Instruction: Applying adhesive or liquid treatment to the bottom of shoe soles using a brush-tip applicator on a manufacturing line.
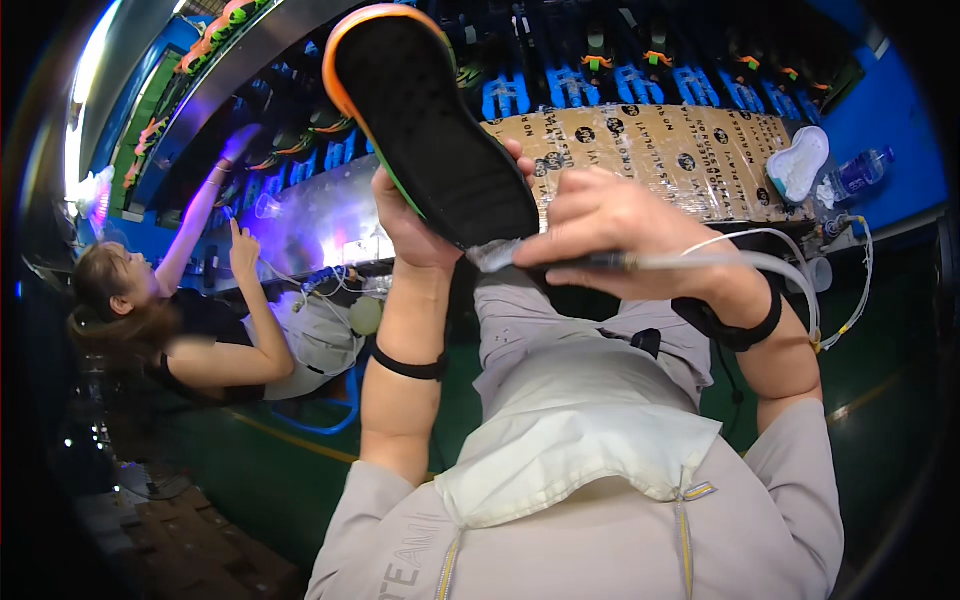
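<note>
Left hand (418, 232): grip curled around the shoe sole (430, 120)
Right hand (615, 225): grip closed on a brush (496, 256) with hose (690, 262), at the sole's near end
Shoe sole: black, orange-rimmed, held up before the table (645, 160)

left hand (415, 228) holds shoe sole (432, 130), right hand (615, 222) a brush (493, 256)

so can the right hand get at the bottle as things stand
Probably not as it is: the right hand is holding the brush, with a hose trailing from it. Nothing seems to cover the bottle itself, though.
</note>
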`<state>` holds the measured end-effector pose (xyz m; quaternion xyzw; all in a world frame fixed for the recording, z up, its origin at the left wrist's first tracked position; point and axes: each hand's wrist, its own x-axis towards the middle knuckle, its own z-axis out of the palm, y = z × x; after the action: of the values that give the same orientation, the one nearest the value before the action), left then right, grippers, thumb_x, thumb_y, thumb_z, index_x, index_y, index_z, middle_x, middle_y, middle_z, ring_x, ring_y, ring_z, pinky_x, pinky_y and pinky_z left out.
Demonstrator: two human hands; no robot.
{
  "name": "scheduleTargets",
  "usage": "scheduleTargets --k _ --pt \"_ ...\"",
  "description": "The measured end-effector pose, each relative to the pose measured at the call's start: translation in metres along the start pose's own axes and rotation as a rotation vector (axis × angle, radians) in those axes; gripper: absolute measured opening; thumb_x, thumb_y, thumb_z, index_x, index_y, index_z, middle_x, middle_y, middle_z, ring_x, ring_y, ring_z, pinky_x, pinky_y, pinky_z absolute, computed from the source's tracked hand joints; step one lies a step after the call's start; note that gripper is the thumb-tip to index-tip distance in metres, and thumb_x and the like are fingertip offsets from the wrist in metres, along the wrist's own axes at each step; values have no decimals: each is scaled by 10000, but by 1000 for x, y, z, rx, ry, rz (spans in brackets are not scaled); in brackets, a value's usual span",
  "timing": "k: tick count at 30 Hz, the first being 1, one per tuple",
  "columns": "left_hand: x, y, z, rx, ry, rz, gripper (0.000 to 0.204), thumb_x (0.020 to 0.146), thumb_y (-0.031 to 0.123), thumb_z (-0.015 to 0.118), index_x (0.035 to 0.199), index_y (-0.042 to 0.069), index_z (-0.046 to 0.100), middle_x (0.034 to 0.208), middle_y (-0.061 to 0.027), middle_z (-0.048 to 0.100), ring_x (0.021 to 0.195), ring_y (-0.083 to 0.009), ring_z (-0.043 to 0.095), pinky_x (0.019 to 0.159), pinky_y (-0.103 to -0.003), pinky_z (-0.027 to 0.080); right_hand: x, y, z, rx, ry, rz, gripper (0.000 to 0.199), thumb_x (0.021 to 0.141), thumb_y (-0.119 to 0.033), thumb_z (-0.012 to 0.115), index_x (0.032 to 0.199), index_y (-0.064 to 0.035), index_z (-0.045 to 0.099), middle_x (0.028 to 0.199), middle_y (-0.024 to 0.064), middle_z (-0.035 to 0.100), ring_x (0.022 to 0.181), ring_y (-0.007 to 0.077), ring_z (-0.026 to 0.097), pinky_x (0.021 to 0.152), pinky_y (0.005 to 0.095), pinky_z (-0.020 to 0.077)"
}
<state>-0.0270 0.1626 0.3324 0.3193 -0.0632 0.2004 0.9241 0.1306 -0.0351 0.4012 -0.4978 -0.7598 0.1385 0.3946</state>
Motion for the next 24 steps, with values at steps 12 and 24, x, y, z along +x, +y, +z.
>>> scheduleTargets --k 12,24 --pt "22 14 16 470 43 -165 583 1084 357 300 1374 -80 554 1157 -275 718 1023 -364 748 920 -447 627 -5 -1 -16 37 -120 -52 326 815 -131 842 1134 -115 778 800 69 617 845 295 588 780 419 482" --pt "48 19 31 639 154 -462 402 1066 343 543 1259 22 691 1053 -59 747 865 -95 713 744 -250 586 -5 6 -16 -208 -231 -14 347 799 -144 831 1138 -127 761 921 55 632 946 283 605 852 429 470"
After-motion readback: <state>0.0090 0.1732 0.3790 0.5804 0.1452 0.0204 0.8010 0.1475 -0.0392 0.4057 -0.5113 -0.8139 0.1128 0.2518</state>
